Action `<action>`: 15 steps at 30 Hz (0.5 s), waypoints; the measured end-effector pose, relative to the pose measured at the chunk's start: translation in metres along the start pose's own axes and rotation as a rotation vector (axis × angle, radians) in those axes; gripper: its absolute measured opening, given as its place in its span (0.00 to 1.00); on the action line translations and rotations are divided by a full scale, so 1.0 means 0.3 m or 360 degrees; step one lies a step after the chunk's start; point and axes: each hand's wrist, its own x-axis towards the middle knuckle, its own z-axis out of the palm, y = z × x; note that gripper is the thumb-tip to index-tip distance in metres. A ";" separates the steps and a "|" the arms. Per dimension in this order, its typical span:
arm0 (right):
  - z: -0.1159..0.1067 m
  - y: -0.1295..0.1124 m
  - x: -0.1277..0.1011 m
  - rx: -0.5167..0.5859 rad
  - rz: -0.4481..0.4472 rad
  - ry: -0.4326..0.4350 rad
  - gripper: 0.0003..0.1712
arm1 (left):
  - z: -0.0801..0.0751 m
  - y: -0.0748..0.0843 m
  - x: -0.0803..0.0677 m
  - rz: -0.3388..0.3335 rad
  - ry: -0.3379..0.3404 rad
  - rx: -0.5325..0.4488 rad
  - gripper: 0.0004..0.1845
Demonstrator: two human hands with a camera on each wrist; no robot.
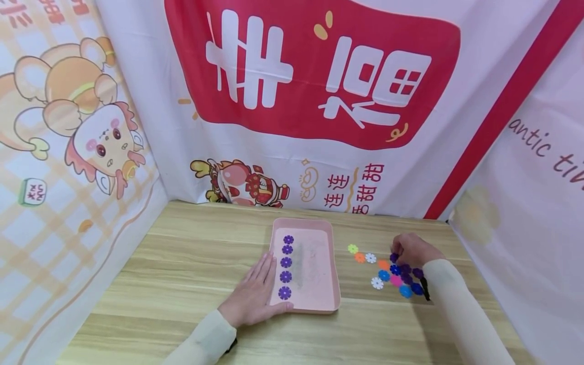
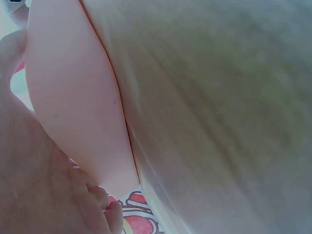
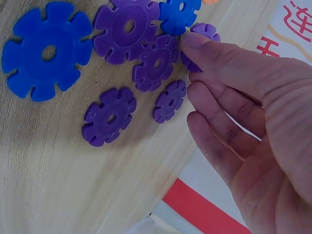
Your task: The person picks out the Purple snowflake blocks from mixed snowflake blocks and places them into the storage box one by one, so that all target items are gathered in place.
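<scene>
In the head view my left hand (image 1: 251,296) lies along the left side of a pink tray (image 1: 336,274), its thumb at the near edge and its fingers stretched along the side. A column of purple snowflake discs (image 1: 285,262) lies inside the tray, near its left wall. To the tray's right, my right hand (image 1: 415,249) reaches over a loose cluster of discs. Seen from the right wrist, thumb and fingertips pinch a purple snowflake disc (image 3: 206,31), partly hidden by the thumb. Several other purple discs (image 3: 109,117) and a large blue disc (image 3: 48,52) lie beside that hand.
On the wooden table (image 1: 191,263) between tray and right hand are a yellow-green disc (image 1: 353,249), an orange disc (image 1: 360,257), white discs (image 1: 377,283) and a pink disc (image 1: 396,280). Printed cloth (image 1: 301,172) hangs along the back and sides.
</scene>
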 end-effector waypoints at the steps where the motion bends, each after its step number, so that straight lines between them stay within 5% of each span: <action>1: -0.002 0.003 -0.002 0.0010 -0.0014 0.0010 0.10 | 0.000 0.001 0.001 0.0002 0.0002 -0.0001 0.62; 15: -0.050 -0.004 -0.033 0.0015 -0.0385 0.0135 0.02 | -0.004 0.001 0.002 0.0003 -0.0011 0.0004 0.63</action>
